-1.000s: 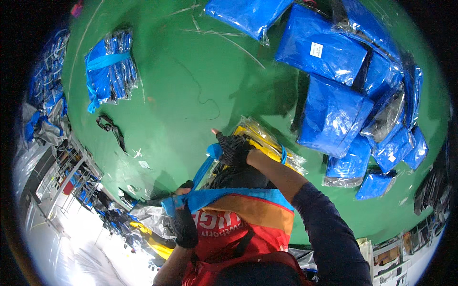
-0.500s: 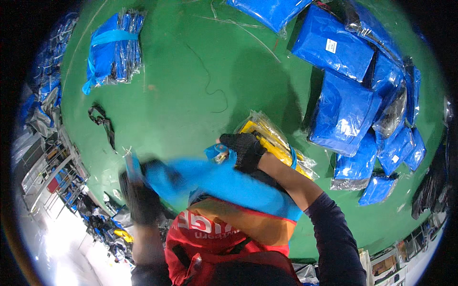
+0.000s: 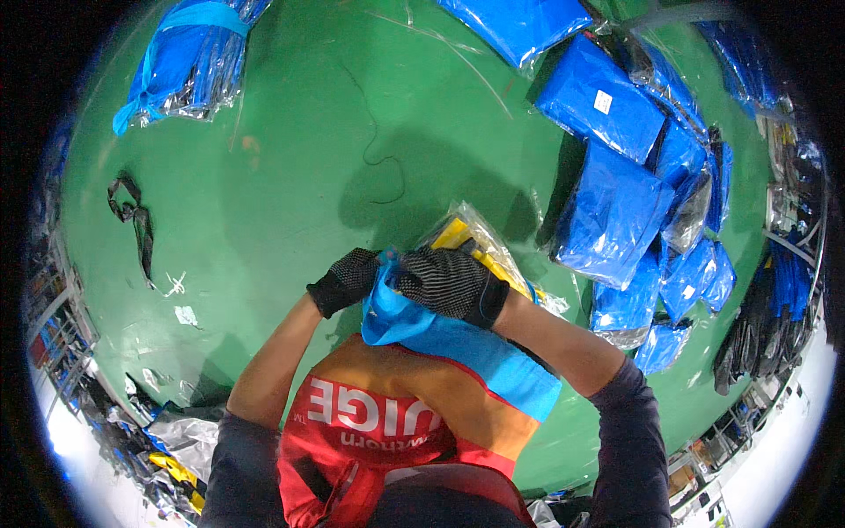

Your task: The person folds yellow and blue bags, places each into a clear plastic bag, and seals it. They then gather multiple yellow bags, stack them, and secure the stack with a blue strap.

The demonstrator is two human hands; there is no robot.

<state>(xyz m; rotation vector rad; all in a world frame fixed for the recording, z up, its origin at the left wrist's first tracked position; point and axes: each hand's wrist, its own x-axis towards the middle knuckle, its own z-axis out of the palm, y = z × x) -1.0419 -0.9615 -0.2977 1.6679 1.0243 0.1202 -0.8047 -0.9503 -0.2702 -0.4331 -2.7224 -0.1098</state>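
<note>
A light blue cloth strip (image 3: 385,308) is gathered between my two gloved hands and hangs toward me in a loop. My left hand (image 3: 346,280), in a black dotted glove, is closed at the strip's upper end. Beside it, my right hand (image 3: 449,283) has its fingers curled round the strip. Under and behind the right hand lies a stack of yellow pieces in clear plastic (image 3: 480,242), mostly covered by hand and forearm. A narrow blue band shows at the stack's right end. The red, orange and blue apron (image 3: 378,436) I wear fills the near middle.
Blue packages in clear plastic (image 3: 607,207) are heaped at the right. A strip-tied blue bundle (image 3: 189,62) lies far left, above a black strap (image 3: 136,220). A thin dark cord (image 3: 374,132) lies on the green floor (image 3: 290,167). Dark material (image 3: 766,326) stands at the right edge.
My left hand has swung from the left with the blurred blue strip and now meets my right hand. The strip has gathered into a loop. The view has shifted slightly.
</note>
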